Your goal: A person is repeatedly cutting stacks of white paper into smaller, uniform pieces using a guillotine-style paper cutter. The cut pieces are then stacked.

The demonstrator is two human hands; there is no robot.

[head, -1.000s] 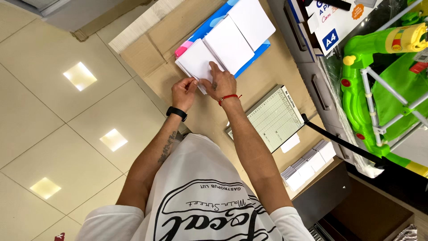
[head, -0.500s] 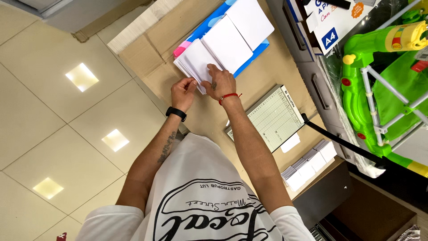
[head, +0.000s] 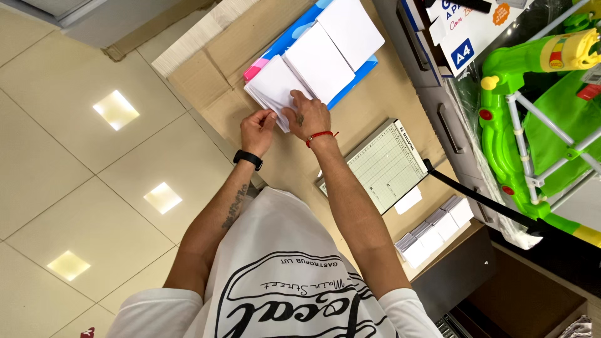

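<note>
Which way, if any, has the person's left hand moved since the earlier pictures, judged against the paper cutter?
Cannot tell of any real move: the left hand sits at the corner of the white paper stack, as far from the paper cutter as before.

A brown cardboard-coloured work table [head: 263, 34] carries everything here, running across the view above a pale tiled floor [head: 81, 188]. At its far end lie three stacks of white paper sheets [head: 319, 59], side by side, on top of blue and pink folders [head: 300, 31] that lie flat on the table. Nearer along the table lies a paper guillotine cutter [head: 382, 166] with a pale green gridded bed and a long black handle sticking out past the table's edge. Just beside it lies a small white slip [head: 408, 201], then a row of small stacked white cards [head: 432, 233] near the end.
</note>
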